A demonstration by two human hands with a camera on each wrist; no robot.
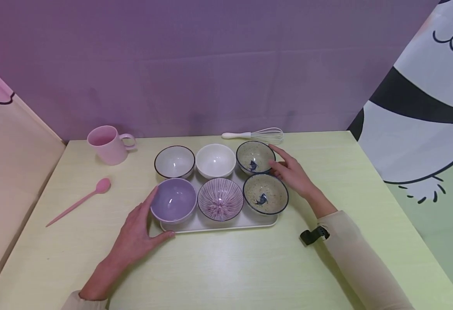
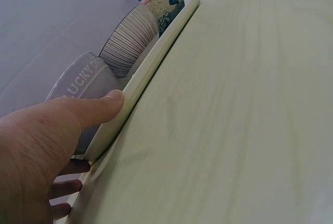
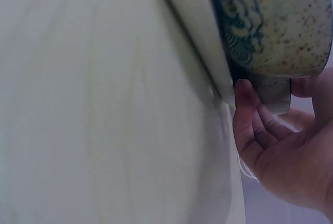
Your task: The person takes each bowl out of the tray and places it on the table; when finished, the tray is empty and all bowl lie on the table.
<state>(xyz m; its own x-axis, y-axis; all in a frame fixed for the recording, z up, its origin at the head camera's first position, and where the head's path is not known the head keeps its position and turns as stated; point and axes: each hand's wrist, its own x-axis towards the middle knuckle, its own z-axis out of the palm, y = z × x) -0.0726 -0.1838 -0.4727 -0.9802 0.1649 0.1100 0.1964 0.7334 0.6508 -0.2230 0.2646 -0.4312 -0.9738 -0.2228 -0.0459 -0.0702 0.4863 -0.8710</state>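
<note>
Several bowls stand in two rows on a white tray (image 1: pixel 226 226). My left hand (image 1: pixel 135 232) spreads around the tray's front left corner, thumb (image 2: pixel 101 109) on the rim and fingers beside the purple bowl (image 1: pixel 174 201). My right hand (image 1: pixel 293 172) holds the back right speckled bowl (image 1: pixel 255 156) at its side, fingers partly curled. Another speckled blue-rimmed bowl (image 1: pixel 266 194) stands in front of it. A striped bowl (image 1: pixel 220 199) sits in the front middle, a white bowl (image 1: pixel 215 161) behind it. The dark-rimmed white bowl (image 1: pixel 174 162) stands back left.
A pink mug (image 1: pixel 109 146) stands at the back left of the table (image 1: pixel 226 271). The pink spoon (image 1: pixel 80 201) lies in front of it. Behind the tray lies a whisk (image 1: pixel 255 135) with a white handle. A purple cloth wall (image 1: pixel 210 69) rises along the back edge.
</note>
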